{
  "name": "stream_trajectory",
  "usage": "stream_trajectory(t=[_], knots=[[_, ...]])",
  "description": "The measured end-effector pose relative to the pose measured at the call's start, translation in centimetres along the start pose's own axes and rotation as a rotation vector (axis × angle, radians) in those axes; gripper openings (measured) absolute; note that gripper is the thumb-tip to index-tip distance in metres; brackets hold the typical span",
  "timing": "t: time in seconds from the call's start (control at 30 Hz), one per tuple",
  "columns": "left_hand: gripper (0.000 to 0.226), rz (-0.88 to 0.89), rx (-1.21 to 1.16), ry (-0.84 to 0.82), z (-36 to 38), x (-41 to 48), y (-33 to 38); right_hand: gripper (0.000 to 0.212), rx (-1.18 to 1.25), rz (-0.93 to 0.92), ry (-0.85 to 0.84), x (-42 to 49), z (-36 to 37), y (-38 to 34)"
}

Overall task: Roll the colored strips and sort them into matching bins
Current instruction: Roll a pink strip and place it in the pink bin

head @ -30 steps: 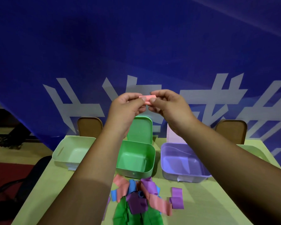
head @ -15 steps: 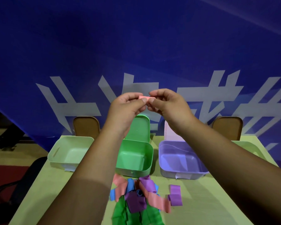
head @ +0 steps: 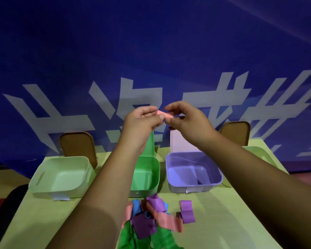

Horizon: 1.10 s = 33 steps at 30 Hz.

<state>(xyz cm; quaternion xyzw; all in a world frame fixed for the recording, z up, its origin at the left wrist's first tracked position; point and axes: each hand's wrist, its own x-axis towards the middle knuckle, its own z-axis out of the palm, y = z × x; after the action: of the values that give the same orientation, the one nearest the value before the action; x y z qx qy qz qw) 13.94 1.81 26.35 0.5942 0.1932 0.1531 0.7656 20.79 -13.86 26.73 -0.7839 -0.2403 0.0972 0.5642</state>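
I hold a small pink strip roll (head: 167,115) up in front of me, above the bins. My left hand (head: 142,123) pinches its left end between thumb and fingers. My right hand (head: 188,121) curls round its right end, forefinger above and thumb below. On the table in front of the bins lies a pile of loose strips (head: 151,218): pink, blue, purple and green. A purple strip (head: 187,212) lies just right of the pile. A green bin (head: 158,174) stands in the middle, with a purple bin (head: 220,179) to its right and a pale green bin (head: 43,170) at the left.
A second pale bin (head: 258,152) shows partly behind my right forearm. Lids lean upright behind the bins: brown ones (head: 77,148) (head: 235,133), a green one (head: 150,146), a lilac one (head: 180,143). A blue banner (head: 151,51) hangs behind the yellow-green table (head: 223,223).
The right hand's fingers have spread a little, so more of the pink roll shows between the hands. The view has tilted slightly; the bins and pile have not moved.
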Motion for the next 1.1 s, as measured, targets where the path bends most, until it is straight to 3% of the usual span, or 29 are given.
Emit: stream_trajectory(t=[0.17, 0.4, 0.8, 0.9, 1.0, 1.1], knots=[[0.023, -0.157, -0.18, -0.121, 2.6, 1.0, -2.8, 0.027, -0.021, 0.099, 0.081, -1.2, -1.4, 2.0], [0.018, -0.264, -0.208, -0.283, 8.4, 1.7, -6.0, 0.038, 0.03, 0.218, 0.205, -2.9, -6.2, 6.0], [0.028, -0.397, -0.003, -0.324, 24.6, 5.7, -15.5, 0.033, 0.106, 0.375, 0.233, -2.8, -20.0, 18.4], [0.022, -0.48, 0.033, -0.29, 29.4, 6.4, -18.7, 0.041, 0.106, 0.429, 0.177, -3.2, -24.5, 21.9], [0.019, -0.538, 0.122, -0.265, 33.5, 7.1, -22.4, 0.041, 0.019, 0.518, 0.101, -3.5, -28.5, 26.2], [0.011, -0.586, 0.219, -0.219, 36.7, 7.7, -26.7, 0.025, -0.117, 0.601, 0.227, -3.7, -31.8, 30.9]])
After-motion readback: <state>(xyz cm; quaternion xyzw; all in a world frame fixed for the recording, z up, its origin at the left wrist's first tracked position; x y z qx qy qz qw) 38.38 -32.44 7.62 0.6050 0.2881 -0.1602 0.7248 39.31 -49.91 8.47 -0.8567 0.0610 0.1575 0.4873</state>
